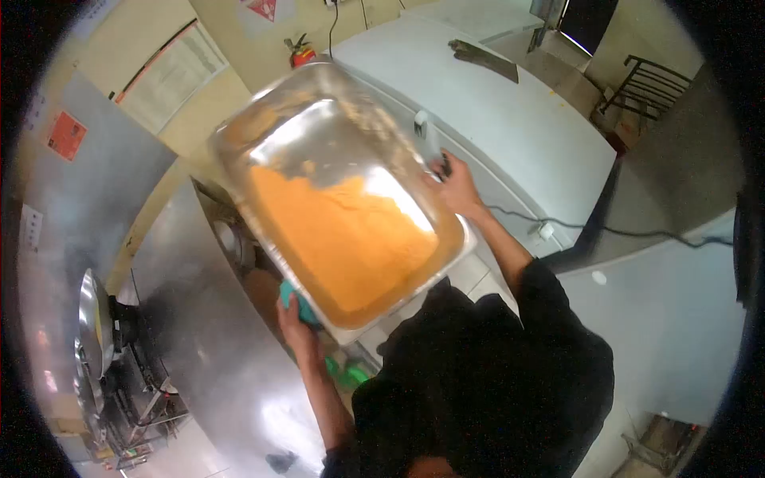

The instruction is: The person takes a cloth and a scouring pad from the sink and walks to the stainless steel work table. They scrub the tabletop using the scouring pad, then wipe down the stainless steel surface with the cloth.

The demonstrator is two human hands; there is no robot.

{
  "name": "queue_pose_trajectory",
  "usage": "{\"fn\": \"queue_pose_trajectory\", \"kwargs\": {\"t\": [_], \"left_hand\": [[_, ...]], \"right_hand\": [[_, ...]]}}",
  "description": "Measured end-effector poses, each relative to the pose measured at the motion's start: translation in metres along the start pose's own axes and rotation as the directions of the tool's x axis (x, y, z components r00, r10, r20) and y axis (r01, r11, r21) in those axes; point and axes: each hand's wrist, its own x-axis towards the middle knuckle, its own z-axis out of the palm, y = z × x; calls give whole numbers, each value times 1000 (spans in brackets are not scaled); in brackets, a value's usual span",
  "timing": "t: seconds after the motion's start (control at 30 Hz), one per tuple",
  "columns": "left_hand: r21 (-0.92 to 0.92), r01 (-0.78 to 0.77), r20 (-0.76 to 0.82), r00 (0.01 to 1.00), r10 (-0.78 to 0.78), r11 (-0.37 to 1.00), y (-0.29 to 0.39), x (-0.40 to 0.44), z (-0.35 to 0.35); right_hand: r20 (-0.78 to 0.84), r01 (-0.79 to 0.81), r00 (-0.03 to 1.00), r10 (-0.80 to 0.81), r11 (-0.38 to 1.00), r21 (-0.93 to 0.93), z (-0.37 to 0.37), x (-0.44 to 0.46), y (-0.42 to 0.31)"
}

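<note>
A deep rectangular steel pan (323,151) is held up in front of my body. Thick orange sauce or puree (343,247) lies over its near part, and smears of it mark the far walls. The far bottom shows bare metal. My left hand (300,331) grips the pan's left side near the close corner, with a teal cloth (301,305) between hand and metal. On the opposite side, my right hand (457,188) is closed at the rim, its fingers partly hidden. Something small and dark shows by those fingers; I cannot make out what it is.
A steel counter (199,319) runs along the left, beside a wok-like metal pan (96,319) on a stove. A white chest freezer (478,95) stands ahead to the right, with a dark flat strip (484,60) on top. A black cord (606,227) stretches across the right side.
</note>
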Motion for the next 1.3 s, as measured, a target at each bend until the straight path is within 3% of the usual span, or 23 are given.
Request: {"fn": "queue_pose_trajectory", "kwargs": {"t": [0.1, 0.17, 0.23, 0.3, 0.43, 0.5, 0.53, 0.57, 0.6, 0.63, 0.67, 0.7, 0.73, 0.77, 0.83, 0.9, 0.93, 1.0, 1.03, 1.1, 1.17, 1.23, 1.3], "left_hand": [[127, -5, 115, 993, -9, 992, -23, 31, 95], [103, 63, 181, 980, -81, 993, -82, 79, 146], [269, 85, 252, 955, -155, 959, -89, 84, 217], [454, 52, 272, 943, -194, 889, -140, 121, 274], [395, 189, 389, 852, -350, 899, -164, 138, 386], [396, 222, 463, 790, -402, 891, -217, 165, 415], [444, 146, 490, 786, -376, 884, -245, 177, 423], [478, 64, 514, 788, -338, 876, -262, 186, 432], [490, -9, 464, 849, -252, 872, -258, 183, 436], [515, -71, 402, 900, -167, 854, -258, 175, 435], [537, -144, 396, 913, -97, 831, -286, 184, 429], [486, -26, 356, 919, -171, 874, -293, 191, 417], [425, 93, 313, 918, -242, 900, -297, 197, 404], [393, 114, 237, 946, -221, 912, -286, 196, 386], [409, 42, 290, 941, -173, 912, -277, 184, 343], [345, 96, 237, 954, -186, 934, -272, 171, 282], [310, 152, 142, 969, -204, 939, -267, 157, 254], [286, 215, -81, 976, -200, 934, -286, 142, 188], [292, 236, -217, 960, -176, 927, -308, 136, 149], [165, 188, -341, 932, -123, 968, -302, 100, 93], [267, 283, -552, 829, -95, 921, -266, 60, 56], [168, 249, -733, 679, -48, 954, -200, 9, 51], [306, 187, -825, 541, 163, 933, -199, -15, 11]], "right_hand": [[-187, -16, 982, 6, 999, -48, -68, 17, 86], [-245, -65, 968, 58, 998, -19, -118, 31, 131], [-318, -162, 937, 148, 987, -18, -164, 18, 164], [-404, -200, 899, 168, 979, -36, -206, 24, 182], [-521, -242, 839, 157, 965, -99, -270, 25, 231], [-551, -307, 817, 173, 938, -162, -293, 22, 264], [-551, -338, 814, 182, 921, -195, -299, 18, 280], [-641, -186, 760, 105, 981, -59, -284, 21, 252], [-554, -214, 823, 125, 972, -100, -303, 16, 304], [-569, -331, 802, 180, 927, -174, -309, 12, 327], [-590, -287, 798, 123, 938, -193, -318, 19, 348], [-561, -137, 827, -31, 957, -254, -314, 22, 335], [-477, -433, 813, 334, 895, -110, -324, 36, 318], [-445, -361, 859, 255, 917, -170, -340, 45, 354], [-575, -42, 798, -180, 935, -352, -327, 58, 347], [-467, -356, 880, 92, 777, -519, -375, 62, 427], [-428, -337, 898, 98, 780, -528, -391, 69, 461], [-556, -314, 826, -95, 741, -594, -399, 84, 504], [-554, -416, 832, 21, 684, -599, -391, 89, 476], [-529, -576, 810, 254, 513, -636, -351, 98, 361], [-320, -305, 944, 86, 603, -738, -364, 125, 401], [-421, -237, 905, -59, 752, -615, -333, 142, 341], [-453, -171, 879, -148, 789, -590, -281, 160, 250]]}}
